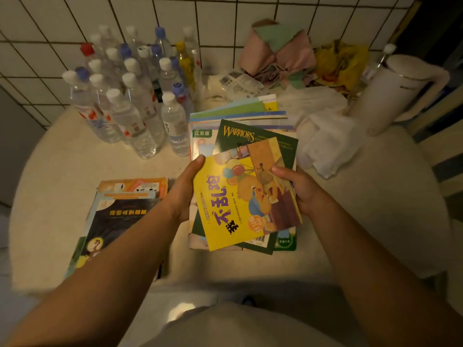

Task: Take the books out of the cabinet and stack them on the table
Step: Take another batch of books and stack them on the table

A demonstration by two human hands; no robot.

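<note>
The left hand (184, 189) grips the left edge of a yellow picture book (246, 196) at the centre of the frame, thumb on the cover near the top corner and the remaining fingers hidden beneath. The right hand (299, 189) is clamped on the book's right edge, thumb lying across the cover, fingers curled under. Between the two hands the book sits tilted, its upper end swung toward the right of the frame, directly over a stack of books (240, 116) on the pale table (375, 209). The topmost visible book of that stack is a green "Warriors" book (250, 135), showing just above and to the right of the yellow cover; whether the yellow book touches it cannot be told. A second pile of books (120, 211) lies at the lower left of the frame, partly covered by the left forearm, with a dark cover on top. A cluster of plastic water bottles (130, 96) stands at the upper left against the tiled wall. At the upper right stand a white kettle (398, 88) and, left of it, crumpled cloths and bags (288, 56)
</note>
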